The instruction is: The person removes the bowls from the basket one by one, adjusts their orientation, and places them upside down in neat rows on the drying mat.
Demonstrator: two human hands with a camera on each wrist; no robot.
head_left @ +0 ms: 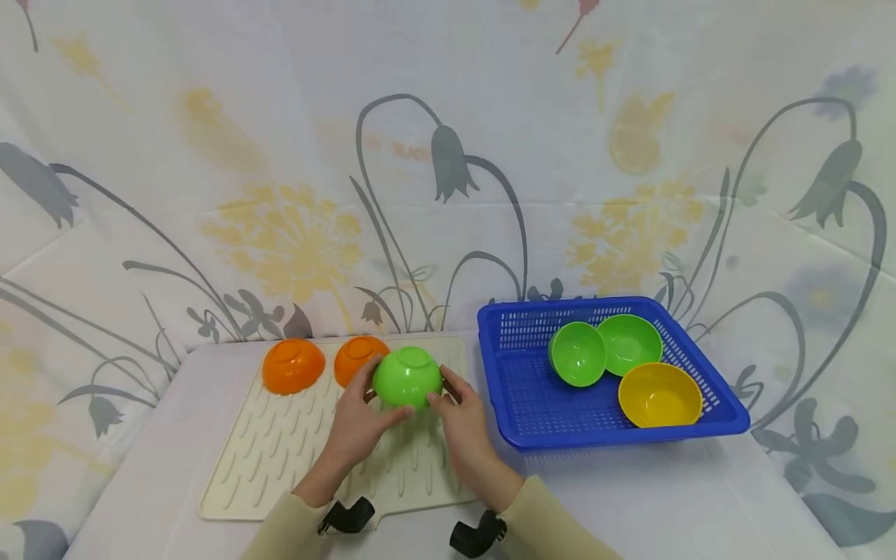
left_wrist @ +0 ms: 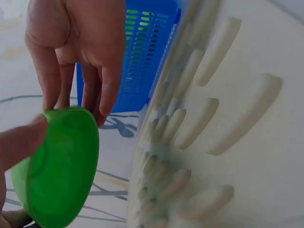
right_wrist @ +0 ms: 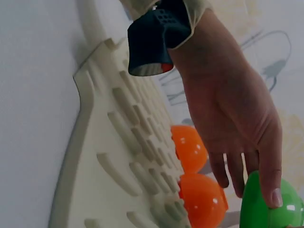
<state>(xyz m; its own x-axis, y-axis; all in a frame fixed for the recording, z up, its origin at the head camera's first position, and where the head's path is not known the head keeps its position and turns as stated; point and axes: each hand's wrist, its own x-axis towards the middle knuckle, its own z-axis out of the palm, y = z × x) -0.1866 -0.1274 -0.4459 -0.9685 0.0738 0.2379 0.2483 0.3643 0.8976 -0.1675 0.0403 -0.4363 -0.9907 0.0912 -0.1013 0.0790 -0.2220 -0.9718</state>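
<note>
A green bowl (head_left: 408, 379), bottom up, is held between both hands above the cream ribbed drying mat (head_left: 245, 467). My left hand (head_left: 355, 424) grips its left side, thumb at the near rim and fingers round the far side. On the opposite side, my right hand (head_left: 469, 432) pinches the bowl between thumb and fingers. The left wrist view shows the bowl's hollow inside (left_wrist: 66, 166) and a space between it and the mat. Two orange bowls, one at the back left (head_left: 292, 365) and one partly behind my left hand (head_left: 355, 359), lie upside down on the mat.
To the right stands a blue perforated basket (head_left: 511, 412). Inside it are a small green bowl (head_left: 578, 355), another green bowl (head_left: 632, 346) and a yellow bowl (head_left: 660, 395). A flower-patterned cloth (head_left: 315, 155) hangs behind the white table surface (head_left: 602, 498).
</note>
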